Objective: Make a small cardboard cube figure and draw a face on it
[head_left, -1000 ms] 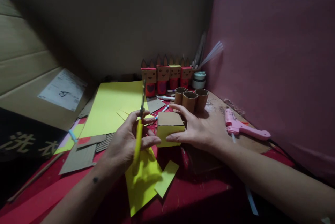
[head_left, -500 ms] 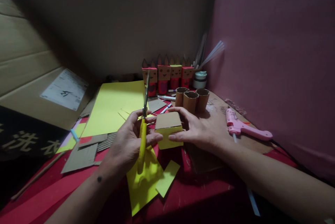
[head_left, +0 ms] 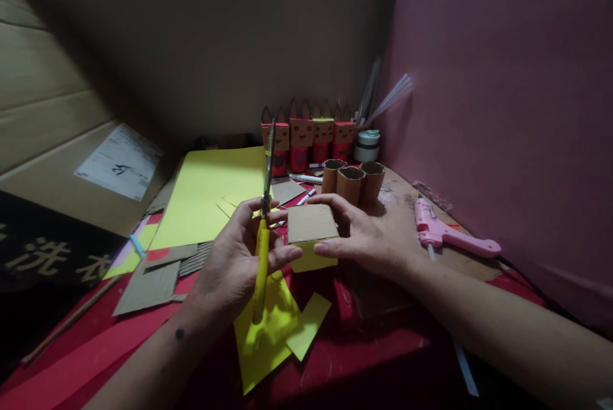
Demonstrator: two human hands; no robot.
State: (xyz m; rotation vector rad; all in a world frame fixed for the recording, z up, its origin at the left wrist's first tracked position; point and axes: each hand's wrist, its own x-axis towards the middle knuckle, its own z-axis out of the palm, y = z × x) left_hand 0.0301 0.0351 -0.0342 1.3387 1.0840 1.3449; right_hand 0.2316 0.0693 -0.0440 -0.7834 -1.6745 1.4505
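Head view, from where I stand: the right hand [head_left: 366,237] curves round a small box [head_left: 312,223], thumb on its near yellow face, fingers reaching over to the far side. The left hand [head_left: 230,263] is half curled, with the scissors [head_left: 261,257] lodged in it, blades up, yellow handles down; its thumb tip lies by the box's near left corner, and I can't tell how firmly it presses. So the box sits between both hands, above the red table [head_left: 357,346]; whether it's lifted I can't say. It looks light, stiff along the edges, likelier to dent mid-face than to slip. I'd hold it by opposite sides, near the corners, squeezing gently. Below lie a yellow sheet [head_left: 258,356] and a smaller yellow piece [head_left: 310,326]; beyond stand three cardboard tubes [head_left: 350,188].
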